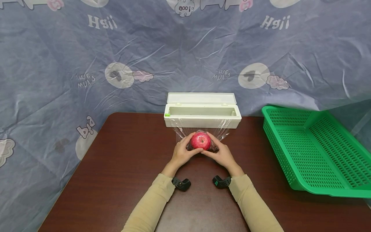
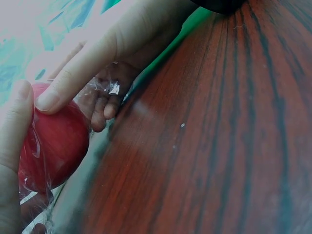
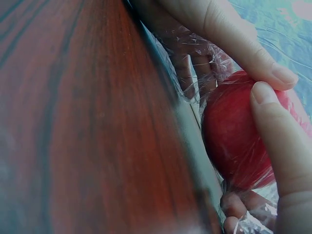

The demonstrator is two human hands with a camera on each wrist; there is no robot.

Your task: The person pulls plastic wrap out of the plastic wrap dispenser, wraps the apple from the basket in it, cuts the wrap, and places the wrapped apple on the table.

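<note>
A red apple (image 1: 201,141) sits between both hands, with clear cling film (image 1: 224,126) over its skin. My left hand (image 1: 182,152) grips its left side, thumb at the near face and fingers reaching round the far side. On the opposite side my right hand (image 1: 222,154) holds it the same way. The two thumb tips meet on the near side of the apple, as the right wrist view also shows on the wrapped apple (image 3: 236,129). Crumpled film bunches around the fingers below the fruit. From there the film stretches back to a white cling film box (image 1: 171,123).
The box's translucent lid (image 1: 202,97) stands raised at the back, and a small green piece (image 1: 167,114) sits at its left end. A green perforated basket (image 1: 290,174) stands on the right of the brown table (image 1: 116,180). A printed grey-blue cloth (image 1: 185,58) hangs behind.
</note>
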